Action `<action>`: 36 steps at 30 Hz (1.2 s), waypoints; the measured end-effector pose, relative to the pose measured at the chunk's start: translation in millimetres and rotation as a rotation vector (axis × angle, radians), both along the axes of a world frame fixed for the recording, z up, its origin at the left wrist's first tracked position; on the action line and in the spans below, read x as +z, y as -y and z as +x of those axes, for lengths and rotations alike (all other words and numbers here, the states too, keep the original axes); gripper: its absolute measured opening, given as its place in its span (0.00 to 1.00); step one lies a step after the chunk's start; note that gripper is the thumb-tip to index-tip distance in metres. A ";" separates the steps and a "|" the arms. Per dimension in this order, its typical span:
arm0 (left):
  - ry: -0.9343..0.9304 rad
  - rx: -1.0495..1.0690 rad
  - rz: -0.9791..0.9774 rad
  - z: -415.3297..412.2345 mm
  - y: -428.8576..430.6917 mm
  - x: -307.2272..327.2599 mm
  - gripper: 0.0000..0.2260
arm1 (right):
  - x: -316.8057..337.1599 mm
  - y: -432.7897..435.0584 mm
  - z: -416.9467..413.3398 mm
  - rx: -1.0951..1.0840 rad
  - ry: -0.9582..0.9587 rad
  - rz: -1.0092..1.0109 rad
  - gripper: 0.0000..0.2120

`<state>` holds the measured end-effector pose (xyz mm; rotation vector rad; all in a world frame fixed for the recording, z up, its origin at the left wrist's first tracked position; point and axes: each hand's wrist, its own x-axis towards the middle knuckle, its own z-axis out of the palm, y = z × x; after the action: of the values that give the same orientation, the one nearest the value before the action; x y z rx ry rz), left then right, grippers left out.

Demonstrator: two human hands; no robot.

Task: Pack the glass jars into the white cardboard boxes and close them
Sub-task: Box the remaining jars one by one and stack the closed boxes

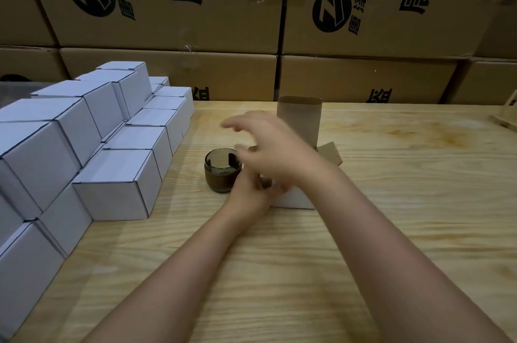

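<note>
One glass jar [223,170] stands on the table [391,217]. Just right of the jar is one open white box [296,199], and left of it are over ten closed white boxes [112,175]. The right hand [268,149] hovers above the jar, fingers spread, holding nothing. The left hand [249,194] is beside the jar, and I cannot tell its grip. The brown cartons [167,7] behind show two round black logos and "唐"

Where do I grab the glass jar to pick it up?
Probably from above, with thumb and fingers on opposite sides of the jar, just under its rim. It stands upright with its mouth open, and its round belly seems to narrow there, so fingers should hold well. The stacked boxes crowd its left side, so come in from the right.
</note>
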<state>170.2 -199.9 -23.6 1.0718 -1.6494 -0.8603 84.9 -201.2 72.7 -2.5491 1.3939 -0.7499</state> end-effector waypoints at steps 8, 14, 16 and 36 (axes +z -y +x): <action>0.234 0.064 0.104 1.5 9.1 -1.2 0.21 | 3.2 39.4 47.2 0.080 -0.514 0.359 0.33; 0.033 0.014 0.074 2.8 1.8 0.1 0.29 | 33.2 27.0 35.9 0.106 -0.241 0.259 0.30; -0.021 -0.021 0.058 3.5 -0.1 1.0 0.33 | 56.4 20.5 20.9 0.085 -0.201 0.195 0.30; -0.039 -0.027 0.052 3.9 -1.4 3.9 0.34 | 38.3 28.1 -55.1 -0.182 -0.535 0.459 0.27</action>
<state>174.1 -198.4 -19.7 1.0638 -1.6197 -0.9406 29.8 -229.4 111.0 -2.3475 1.7107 0.2539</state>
